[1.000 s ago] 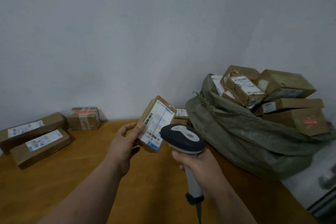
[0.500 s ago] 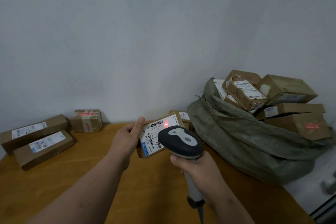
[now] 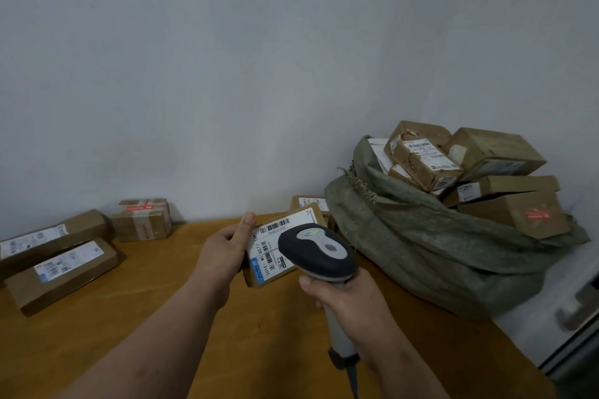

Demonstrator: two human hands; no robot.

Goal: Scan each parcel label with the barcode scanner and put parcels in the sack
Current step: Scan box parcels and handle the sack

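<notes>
From the head view, the left hand grips a small brown cardboard parcel by its left edge, white label tilted toward the dark-headed grey barcode scanner, presumably for a clean read. The right hand wraps the scanner's handle. The heaped grey-green woven sack lies right; open wooden table lies between.

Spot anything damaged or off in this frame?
Yes. One parcel atop the sack has torn cardboard along its top edge. The sack is overfull, with boxes heaped above its mouth rather than inside. The parcel in the left hand looks intact.
</notes>
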